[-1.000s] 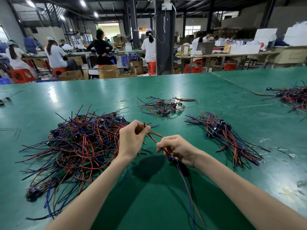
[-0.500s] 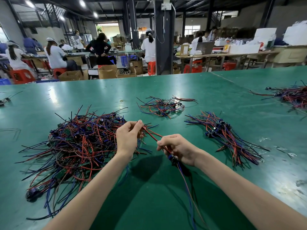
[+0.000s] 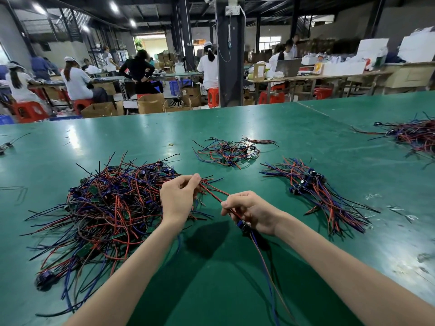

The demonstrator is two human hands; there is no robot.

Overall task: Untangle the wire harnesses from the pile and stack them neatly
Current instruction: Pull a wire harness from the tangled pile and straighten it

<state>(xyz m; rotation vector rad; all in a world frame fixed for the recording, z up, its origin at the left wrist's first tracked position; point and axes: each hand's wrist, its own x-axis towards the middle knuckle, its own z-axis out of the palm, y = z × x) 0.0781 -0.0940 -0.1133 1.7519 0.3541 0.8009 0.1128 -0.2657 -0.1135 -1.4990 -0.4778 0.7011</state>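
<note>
Both hands pinch one harness (image 3: 213, 192): left hand (image 3: 179, 196), right hand (image 3: 249, 211). Bare green table (image 3: 211, 278) lies near; the tangled pile (image 3: 106, 208) sits left.

Bare left hand (image 3: 178, 200) and bare right hand (image 3: 253, 211) on slim, bare forearms (image 3: 131, 269), nails short.

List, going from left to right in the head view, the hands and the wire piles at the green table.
Tangled pile → left hand → held harness stretched between the hands → right hand → stacked harnesses → far-right pile.
</note>
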